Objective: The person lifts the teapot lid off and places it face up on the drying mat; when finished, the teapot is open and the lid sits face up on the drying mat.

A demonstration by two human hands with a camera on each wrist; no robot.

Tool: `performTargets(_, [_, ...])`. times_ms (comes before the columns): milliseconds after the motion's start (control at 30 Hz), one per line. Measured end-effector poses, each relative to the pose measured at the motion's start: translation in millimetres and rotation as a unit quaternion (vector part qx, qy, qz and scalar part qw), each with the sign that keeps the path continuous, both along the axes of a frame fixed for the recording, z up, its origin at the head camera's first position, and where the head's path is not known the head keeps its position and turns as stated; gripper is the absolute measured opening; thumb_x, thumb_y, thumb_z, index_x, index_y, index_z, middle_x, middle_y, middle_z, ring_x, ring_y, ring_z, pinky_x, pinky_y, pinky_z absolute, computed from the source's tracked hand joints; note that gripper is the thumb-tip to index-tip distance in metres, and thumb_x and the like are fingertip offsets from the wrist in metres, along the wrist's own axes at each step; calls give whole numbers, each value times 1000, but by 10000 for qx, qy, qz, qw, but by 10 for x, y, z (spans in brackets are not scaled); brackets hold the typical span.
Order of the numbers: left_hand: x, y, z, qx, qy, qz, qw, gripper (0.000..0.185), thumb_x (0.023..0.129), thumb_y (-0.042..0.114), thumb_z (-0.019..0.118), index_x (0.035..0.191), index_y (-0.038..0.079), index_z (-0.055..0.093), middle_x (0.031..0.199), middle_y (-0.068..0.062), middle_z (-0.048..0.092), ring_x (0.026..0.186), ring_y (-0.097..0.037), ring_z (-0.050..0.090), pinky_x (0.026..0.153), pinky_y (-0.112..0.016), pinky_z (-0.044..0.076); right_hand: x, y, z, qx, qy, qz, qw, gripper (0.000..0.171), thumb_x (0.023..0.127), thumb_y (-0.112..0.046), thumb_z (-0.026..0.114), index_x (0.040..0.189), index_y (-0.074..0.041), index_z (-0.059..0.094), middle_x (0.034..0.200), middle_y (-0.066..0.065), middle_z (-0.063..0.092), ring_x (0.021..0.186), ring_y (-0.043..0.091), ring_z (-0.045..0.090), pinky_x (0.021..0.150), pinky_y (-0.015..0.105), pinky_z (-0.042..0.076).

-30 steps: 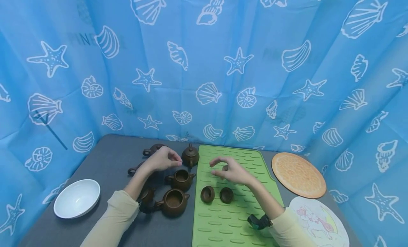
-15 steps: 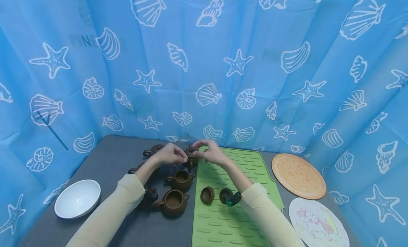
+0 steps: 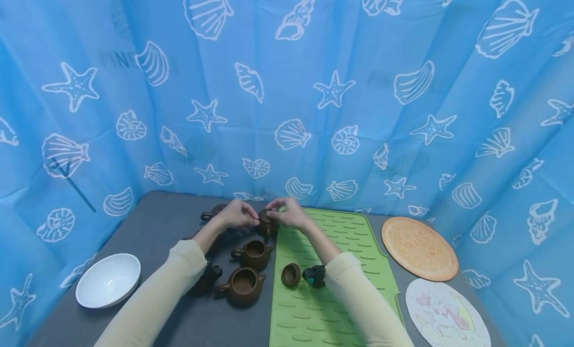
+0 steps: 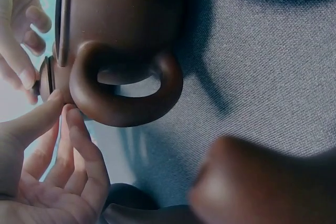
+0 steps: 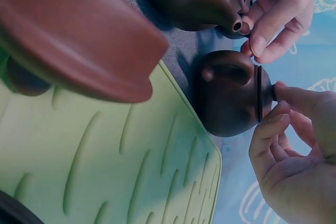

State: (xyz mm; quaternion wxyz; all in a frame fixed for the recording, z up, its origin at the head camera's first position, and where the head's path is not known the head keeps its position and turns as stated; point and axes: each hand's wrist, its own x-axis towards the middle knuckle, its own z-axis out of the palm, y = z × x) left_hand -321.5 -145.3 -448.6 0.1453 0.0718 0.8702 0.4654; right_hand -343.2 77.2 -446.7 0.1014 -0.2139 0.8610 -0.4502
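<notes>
In the head view a small brown lidded teapot [image 3: 267, 226] stands at the back of the grey table, beside the green mat [image 3: 296, 307]. My right hand [image 3: 289, 213] pinches its lid knob between thumb and fingers; the right wrist view shows the lid [image 5: 266, 95] seated on the teapot. At the teapot's left edge is my left hand [image 3: 237, 215], thumb and fingertips close together near the rim. Whether these grip it I cannot tell. Two open brown teapots, one nearer [image 3: 244, 286] and one farther [image 3: 254, 255], stand in front; more brown pots are partly hidden by my left arm.
A small brown bowl-shaped piece [image 3: 291, 276] lies on the mat, by the black camera [image 3: 315, 276] on my right wrist. At the left stands a white bowl [image 3: 108, 281]. A round orange mat [image 3: 419, 248] and a round unicorn-print mat [image 3: 448, 312] lie right.
My right hand has moved left and back from over the mat to the lidded teapot's knob. My left hand has shifted right to the pot, then slightly back left.
</notes>
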Motion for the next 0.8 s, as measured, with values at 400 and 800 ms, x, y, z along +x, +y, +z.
performTargets(400, [-11,-48,-58,107,-164,127,9997,16,99,16,79,110,5,79,103,-10,82,97,-26,77,86,-40,65,32,-16,-4,26,296,-48,9995,21,106,-13,69,121,2,74,112,19,70,53,8,51,50,20,46])
performTargets(800, [-4,-33,-62,103,-221,104,9996,14,99,20,79,105,7,80,102,-12,80,94,-26,76,81,-37,64,146,149,86,-574,104,-109,9982,23,109,-16,66,123,1,72,111,13,65,51,7,45,53,23,45])
